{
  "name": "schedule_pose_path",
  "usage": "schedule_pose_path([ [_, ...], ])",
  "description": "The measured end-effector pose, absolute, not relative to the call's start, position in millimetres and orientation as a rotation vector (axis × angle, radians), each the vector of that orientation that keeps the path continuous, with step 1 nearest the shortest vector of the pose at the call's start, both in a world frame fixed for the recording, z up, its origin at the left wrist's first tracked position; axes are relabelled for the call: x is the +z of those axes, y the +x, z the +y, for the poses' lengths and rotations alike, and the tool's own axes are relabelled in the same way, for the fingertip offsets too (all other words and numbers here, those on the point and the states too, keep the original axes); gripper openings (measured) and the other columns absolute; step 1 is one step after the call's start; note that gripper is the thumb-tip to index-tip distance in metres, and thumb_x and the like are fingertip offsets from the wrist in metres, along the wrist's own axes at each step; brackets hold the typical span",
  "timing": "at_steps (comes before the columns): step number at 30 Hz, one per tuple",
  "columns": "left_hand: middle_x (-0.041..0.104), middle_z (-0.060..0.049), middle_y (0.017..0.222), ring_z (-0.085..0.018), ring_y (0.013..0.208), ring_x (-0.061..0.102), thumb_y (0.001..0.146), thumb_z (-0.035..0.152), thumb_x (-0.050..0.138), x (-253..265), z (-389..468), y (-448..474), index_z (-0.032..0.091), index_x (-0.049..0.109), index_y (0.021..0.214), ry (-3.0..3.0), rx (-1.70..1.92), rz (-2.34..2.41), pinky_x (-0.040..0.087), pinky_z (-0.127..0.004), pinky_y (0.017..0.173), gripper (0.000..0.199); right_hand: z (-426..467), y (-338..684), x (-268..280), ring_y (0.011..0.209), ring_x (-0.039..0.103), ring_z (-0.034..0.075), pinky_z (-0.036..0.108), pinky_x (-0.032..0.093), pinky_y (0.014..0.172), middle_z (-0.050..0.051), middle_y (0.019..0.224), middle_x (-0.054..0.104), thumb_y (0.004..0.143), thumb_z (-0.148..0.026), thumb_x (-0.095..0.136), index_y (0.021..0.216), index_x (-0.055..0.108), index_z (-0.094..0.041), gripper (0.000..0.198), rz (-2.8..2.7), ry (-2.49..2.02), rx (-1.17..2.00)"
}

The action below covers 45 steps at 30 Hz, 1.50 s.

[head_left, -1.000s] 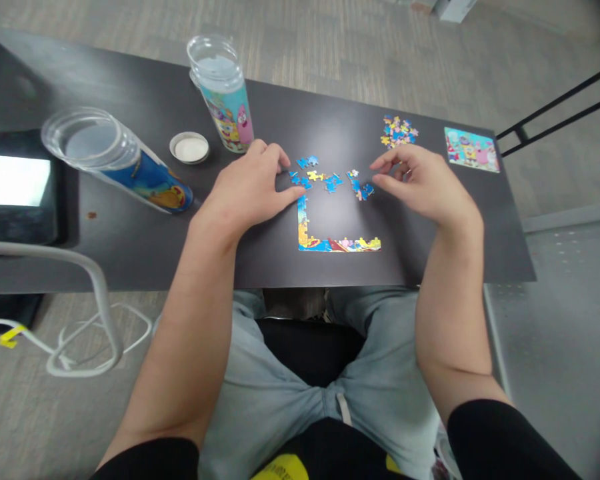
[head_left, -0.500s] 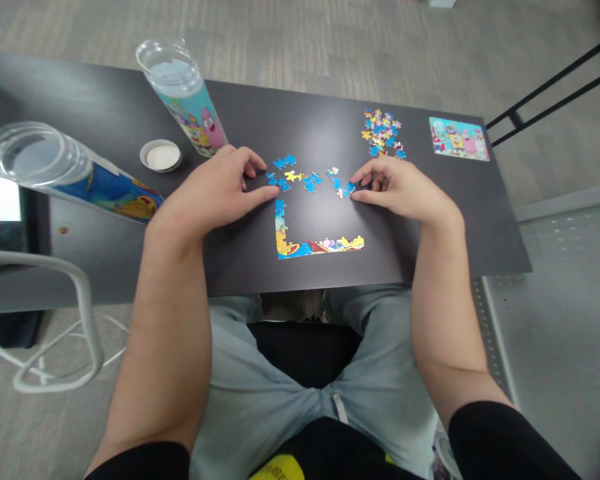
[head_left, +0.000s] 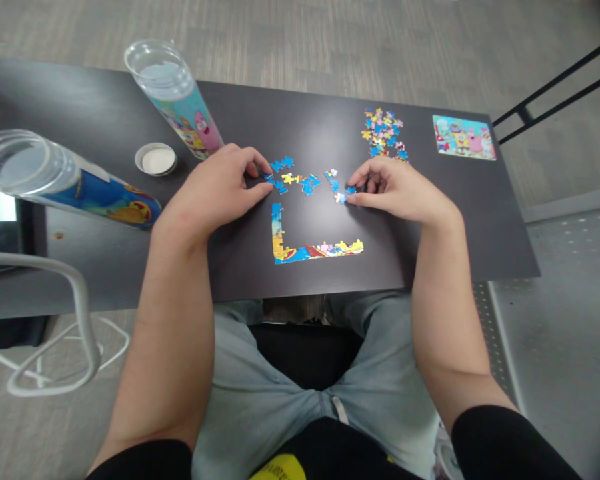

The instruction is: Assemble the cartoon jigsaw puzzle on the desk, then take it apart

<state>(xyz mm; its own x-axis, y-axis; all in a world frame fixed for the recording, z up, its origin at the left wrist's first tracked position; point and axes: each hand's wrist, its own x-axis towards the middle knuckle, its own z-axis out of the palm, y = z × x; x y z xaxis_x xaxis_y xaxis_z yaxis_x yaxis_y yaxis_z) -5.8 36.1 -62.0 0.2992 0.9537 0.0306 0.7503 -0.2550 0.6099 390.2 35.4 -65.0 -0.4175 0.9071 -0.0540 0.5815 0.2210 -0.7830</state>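
The tabletop (head_left: 320, 220) looks smooth, the canisters (head_left: 176, 100) glossy plastic.

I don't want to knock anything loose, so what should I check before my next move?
1. L-shaped puzzle strip joined at its corner: ok.
2. Strip clear of both hands: ok, both are beyond its near side.
3. Left hand off the blue pieces by its fingertips: cannot tell.
4. Right hand gripping the blue piece at its fingertips: cannot tell.
5. Picture card uncovered: ok.
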Motion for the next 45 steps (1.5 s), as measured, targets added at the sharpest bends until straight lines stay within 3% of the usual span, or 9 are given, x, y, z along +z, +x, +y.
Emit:
schedule_pose_path([
  [9, 0.083, -0.007, 0.119, -0.025, 0.095, 0.07, 0.093, 0.039, 0.089, -56, 34, 1, 0.03, 0.086, 0.12, 2.048, 0.545, 1.495, 0.065, -0.048, 0.099, 0.028, 31, 386, -56, 0.081, 0.063, 0.027, 0.05, 0.05, 0.079, 0.006, 0.096, 0.077, 0.095, -0.045, 0.099, 0.102, 0.085, -0.033, 0.02, -2.06, -1.451, 1.04],
  [13, 0.085, -0.005, 0.11, -0.025, 0.093, 0.072, 0.092, 0.039, 0.09, -51, 31, 3, 0.029, 0.084, 0.121, 1.993, 0.558, 1.481, 0.065, -0.046, 0.095, 0.031, 29, 383, -56, 0.08, 0.062, 0.027, 0.047, 0.047, 0.076, 0.004, 0.091, 0.074, 0.088, -0.043, 0.098, 0.104, 0.083, -0.031, 0.025, -2.019, -1.446, 1.034],
  [20, 0.087, -0.005, 0.106, -0.024, 0.098, 0.075, 0.099, 0.046, 0.086, -46, 27, 7, 0.028, 0.082, 0.113, 1.93, 0.604, 1.424, 0.064, -0.044, 0.096, 0.023, 34, 386, -61, 0.086, 0.059, 0.029, 0.054, 0.051, 0.084, 0.005, 0.092, 0.072, 0.095, -0.051, 0.103, 0.108, 0.081, -0.036, 0.03, -2.035, -1.443, 1.042],
  [25, 0.088, -0.006, 0.104, -0.025, 0.103, 0.077, 0.098, 0.061, 0.091, -41, 23, 10, 0.028, 0.085, 0.111, 1.843, 0.601, 1.305, 0.066, -0.043, 0.097, 0.035, 29, 376, -55, 0.089, 0.061, 0.031, 0.061, 0.059, 0.09, 0.009, 0.108, 0.081, 0.102, -0.06, 0.101, 0.107, 0.08, -0.036, 0.032, -2.115, -1.365, 0.83],
  [30, 0.088, -0.005, 0.096, -0.023, 0.099, 0.08, 0.093, 0.056, 0.096, -38, 20, 19, 0.027, 0.088, 0.105, 1.861, 0.554, 1.189, 0.066, -0.041, 0.093, 0.033, 12, 335, -37, 0.1, 0.068, 0.037, 0.069, 0.066, 0.1, 0.008, 0.127, 0.086, 0.109, -0.06, 0.094, 0.118, 0.087, -0.04, 0.023, -2.245, -1.28, 0.799],
  [38, 0.08, -0.001, 0.083, -0.021, 0.087, 0.073, 0.089, 0.057, 0.095, -36, 21, 13, 0.026, 0.088, 0.101, 1.911, 0.498, 1.232, 0.062, -0.039, 0.086, 0.034, 8, 298, -65, 0.107, 0.073, 0.035, 0.052, 0.062, 0.098, 0.009, 0.125, 0.079, 0.107, -0.037, 0.092, 0.121, 0.084, -0.032, 0.017, -2.357, -1.068, 0.81],
  [45, 0.072, 0.002, 0.075, -0.021, 0.08, 0.065, 0.087, 0.054, 0.096, -35, 23, -4, 0.03, 0.087, 0.098, 1.884, 0.362, 1.311, 0.059, -0.041, 0.087, 0.028, 2, 290, -67, 0.106, 0.073, 0.036, 0.05, 0.06, 0.095, 0.008, 0.126, 0.078, 0.107, -0.034, 0.096, 0.121, 0.084, -0.033, 0.019, -2.351, -1.127, 0.787],
])
